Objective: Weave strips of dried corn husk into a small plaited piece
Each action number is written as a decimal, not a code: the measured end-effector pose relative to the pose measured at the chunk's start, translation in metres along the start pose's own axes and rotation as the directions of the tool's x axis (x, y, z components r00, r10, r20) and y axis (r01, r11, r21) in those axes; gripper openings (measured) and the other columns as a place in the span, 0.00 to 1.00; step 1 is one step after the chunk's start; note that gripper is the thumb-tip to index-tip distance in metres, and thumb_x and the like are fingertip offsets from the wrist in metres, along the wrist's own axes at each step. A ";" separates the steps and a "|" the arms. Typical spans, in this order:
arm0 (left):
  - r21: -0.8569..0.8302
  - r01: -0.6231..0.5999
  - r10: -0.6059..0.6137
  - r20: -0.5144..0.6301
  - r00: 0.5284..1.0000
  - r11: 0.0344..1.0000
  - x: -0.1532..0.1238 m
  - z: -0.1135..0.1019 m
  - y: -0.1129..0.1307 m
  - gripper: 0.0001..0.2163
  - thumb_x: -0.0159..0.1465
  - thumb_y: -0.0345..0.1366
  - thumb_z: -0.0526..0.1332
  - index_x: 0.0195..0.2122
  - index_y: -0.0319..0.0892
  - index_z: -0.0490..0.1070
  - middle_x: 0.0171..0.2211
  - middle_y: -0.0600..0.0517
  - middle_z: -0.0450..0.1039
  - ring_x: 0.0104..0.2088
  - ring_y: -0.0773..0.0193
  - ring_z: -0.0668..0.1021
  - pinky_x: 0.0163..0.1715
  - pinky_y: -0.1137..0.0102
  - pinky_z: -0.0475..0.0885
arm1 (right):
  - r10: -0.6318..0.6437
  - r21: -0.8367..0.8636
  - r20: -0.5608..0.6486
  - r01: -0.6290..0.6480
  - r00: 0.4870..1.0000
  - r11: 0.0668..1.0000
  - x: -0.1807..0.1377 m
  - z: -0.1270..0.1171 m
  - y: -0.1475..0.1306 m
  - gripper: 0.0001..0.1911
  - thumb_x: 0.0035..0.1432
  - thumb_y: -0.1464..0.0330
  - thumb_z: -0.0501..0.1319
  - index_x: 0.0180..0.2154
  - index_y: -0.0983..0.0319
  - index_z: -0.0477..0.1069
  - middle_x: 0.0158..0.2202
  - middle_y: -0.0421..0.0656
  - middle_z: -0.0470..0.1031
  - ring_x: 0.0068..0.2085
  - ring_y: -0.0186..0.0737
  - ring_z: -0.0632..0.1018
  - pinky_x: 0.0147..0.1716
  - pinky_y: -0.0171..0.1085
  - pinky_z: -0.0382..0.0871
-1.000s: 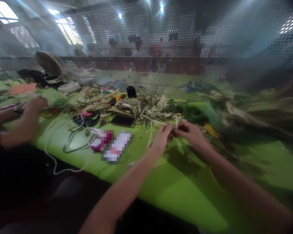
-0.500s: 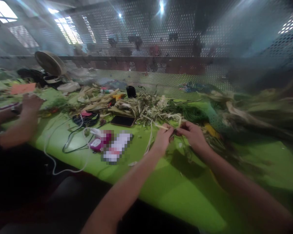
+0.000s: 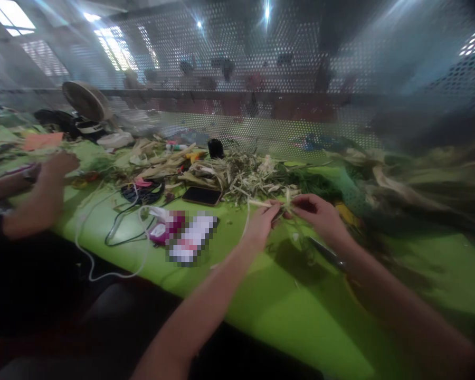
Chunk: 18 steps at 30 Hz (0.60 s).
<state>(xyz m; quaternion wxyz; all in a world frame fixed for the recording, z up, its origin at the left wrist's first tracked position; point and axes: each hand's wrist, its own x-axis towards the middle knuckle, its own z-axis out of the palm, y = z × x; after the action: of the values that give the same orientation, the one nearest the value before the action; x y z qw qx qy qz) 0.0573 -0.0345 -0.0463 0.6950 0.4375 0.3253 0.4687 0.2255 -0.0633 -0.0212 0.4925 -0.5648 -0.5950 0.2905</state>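
Note:
My left hand (image 3: 262, 222) is closed, its thumb and fingertips pinching a pale plant-fibre strip (image 3: 258, 203), one end of which sticks out to the left. Close beside it, my right hand (image 3: 320, 213) has its thumb and forefinger pressed together on the same fibre, where a short pale loop (image 3: 288, 196) rises between the hands. Exactly how the strip runs through the fingers is hidden. Both hands are raised over the green table (image 3: 261, 301). Partly under my right forearm lies a dark metal blade (image 3: 325, 250), perhaps of scissors.
Heaped pale husk scraps (image 3: 245, 174) lie behind my hands, with green fibres (image 3: 320, 182) to their right. A dark phone (image 3: 201, 196), a magenta pack (image 3: 169, 228) and a white cable (image 3: 121, 276) are at left. Another person's hand (image 3: 61, 163) works farther left. A fan (image 3: 86, 100) stands behind.
My right hand has shifted slightly right and up, and the pale loop between the hands looks smaller. The blade by my right forearm now shows. The whole view has moved a little.

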 end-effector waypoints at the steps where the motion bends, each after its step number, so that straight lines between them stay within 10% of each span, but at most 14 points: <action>1: -0.009 -0.009 0.009 -0.002 1.000 1.000 0.000 0.000 0.000 0.08 0.62 0.39 0.61 0.37 0.40 0.71 0.26 0.52 0.73 0.24 0.73 0.69 0.23 0.76 0.58 | -0.067 -0.061 -0.050 0.064 0.996 0.996 0.000 -0.001 0.002 0.15 0.50 0.57 0.68 0.37 0.59 0.75 0.38 0.45 0.76 0.41 0.45 0.76 0.43 0.44 0.70; 7: -0.097 -0.019 0.015 -0.046 0.999 0.995 -0.001 0.002 0.002 0.09 0.58 0.38 0.65 0.37 0.39 0.73 0.29 0.52 0.72 0.26 0.73 0.70 0.25 0.76 0.61 | -0.307 -0.393 -0.020 0.275 0.952 0.878 -0.003 0.003 0.005 0.12 0.56 0.57 0.65 0.30 0.58 0.77 0.38 0.45 0.70 0.44 0.48 0.71 0.45 0.46 0.65; 18: -0.145 0.062 -0.082 -0.135 0.987 0.987 -0.002 0.007 0.006 0.11 0.55 0.39 0.68 0.29 0.37 0.71 0.22 0.54 0.69 0.19 0.76 0.64 0.22 0.75 0.56 | -0.383 -0.398 0.122 0.398 0.916 0.826 -0.002 0.011 0.004 0.07 0.58 0.66 0.61 0.27 0.59 0.70 0.36 0.47 0.70 0.43 0.48 0.71 0.43 0.46 0.65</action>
<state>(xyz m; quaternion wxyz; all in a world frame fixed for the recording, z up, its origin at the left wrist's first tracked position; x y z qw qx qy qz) 0.0601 -0.0372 -0.0380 0.7160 0.3413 0.3552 0.4946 0.2171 -0.0619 -0.0291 0.3990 -0.5172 -0.7547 0.0611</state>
